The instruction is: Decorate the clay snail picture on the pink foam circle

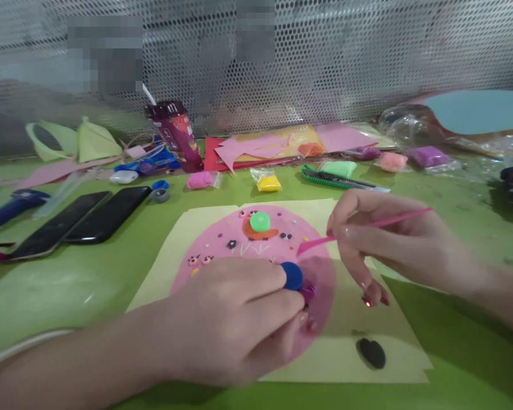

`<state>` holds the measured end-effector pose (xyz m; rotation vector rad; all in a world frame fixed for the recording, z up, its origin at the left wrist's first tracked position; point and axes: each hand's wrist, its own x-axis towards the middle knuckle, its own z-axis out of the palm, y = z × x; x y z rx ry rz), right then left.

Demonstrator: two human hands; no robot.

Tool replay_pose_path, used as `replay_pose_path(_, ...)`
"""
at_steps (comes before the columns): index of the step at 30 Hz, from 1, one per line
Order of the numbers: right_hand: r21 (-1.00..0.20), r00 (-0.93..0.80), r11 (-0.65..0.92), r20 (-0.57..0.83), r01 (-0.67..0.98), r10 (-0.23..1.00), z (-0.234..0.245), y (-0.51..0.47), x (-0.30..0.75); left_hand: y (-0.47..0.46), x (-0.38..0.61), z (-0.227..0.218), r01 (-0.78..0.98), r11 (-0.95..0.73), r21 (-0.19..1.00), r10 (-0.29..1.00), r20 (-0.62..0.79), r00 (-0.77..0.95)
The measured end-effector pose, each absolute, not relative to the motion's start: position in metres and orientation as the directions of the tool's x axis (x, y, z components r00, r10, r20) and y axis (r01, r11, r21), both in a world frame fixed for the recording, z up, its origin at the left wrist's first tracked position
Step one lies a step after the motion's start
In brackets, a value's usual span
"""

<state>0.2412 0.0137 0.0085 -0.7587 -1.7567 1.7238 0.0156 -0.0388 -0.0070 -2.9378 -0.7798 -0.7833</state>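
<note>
My right hand (pixel 380 239) pinches a thin pink plastic clay tool (pixel 316 245), its flat tip over the right side of a pink paper circle (pixel 325 273). My left hand (pixel 239 319) lies over the circle's lower middle with its fingers curled together, hiding what is under them. By its fingertips are a round blue piece (pixel 291 275) and a small purple piece (pixel 308 291). Higher on the circle, a green disc (pixel 260 222) sits on an orange clay shape (pixel 267 234), among small clay dots and flowers. The circle lies on a pale yellow sheet (pixel 346 364).
A dark apple-like shape (pixel 371 353) marks the sheet's lower right. Behind it are a green utility knife (pixel 337 179), a yellow clay packet (pixel 268 183) and a pink clay packet (pixel 200 180). Two black phones (pixel 111 216) lie left. A purple cup (pixel 177 136) stands near the perforated metal panel (pixel 325 68).
</note>
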Motion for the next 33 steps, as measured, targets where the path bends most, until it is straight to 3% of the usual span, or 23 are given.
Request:
replay_pose_path(4, -0.992, -0.625, 0.091, 0.014, 0.092, 0.780, 0.006, 0.008, 0.239, -0.042, 0.017, -0.005, 0.459, -0.888, 0.034, 0.439, 0.360, 0.823)
replay_pose_path(7, -0.973, -0.673, 0.164, 0.013, 0.162, 0.739, 0.002, 0.004, 0.237, -0.042, 0.017, -0.006, 0.464, -0.885, 0.030, 0.448, 0.323, 0.833)
replay_pose_path(14, -0.922, -0.746, 0.335, 0.083, 0.194, 0.661, 0.003, 0.005, 0.238, -0.043, 0.014, -0.012, 0.432, -0.902, 0.016, 0.400, 0.409, 0.820)
replay_pose_path(20, -0.783, -0.757, 0.571, 0.212, 0.246, 0.618, 0.004, 0.006, 0.237, -0.042, 0.017, -0.012, 0.432, -0.902, -0.003, 0.388, 0.433, 0.814)
replay_pose_path(25, -0.773, -0.749, 0.581, 0.221, 0.256, 0.625, 0.004, 0.005, 0.237, -0.041, 0.017, -0.013, 0.443, -0.897, 0.002, 0.403, 0.417, 0.815)
replay_pose_path(29, -0.826, -0.714, 0.483, 0.149, 0.291, 0.684, 0.002, 0.003, 0.236, -0.040, 0.017, -0.013, 0.449, -0.894, 0.003, 0.408, 0.420, 0.810)
replay_pose_path(33, -0.873, -0.747, 0.422, 0.109, 0.244, 0.656, -0.001, 0.005, 0.237, -0.040, 0.018, -0.013, 0.447, -0.894, -0.006, 0.401, 0.433, 0.808)
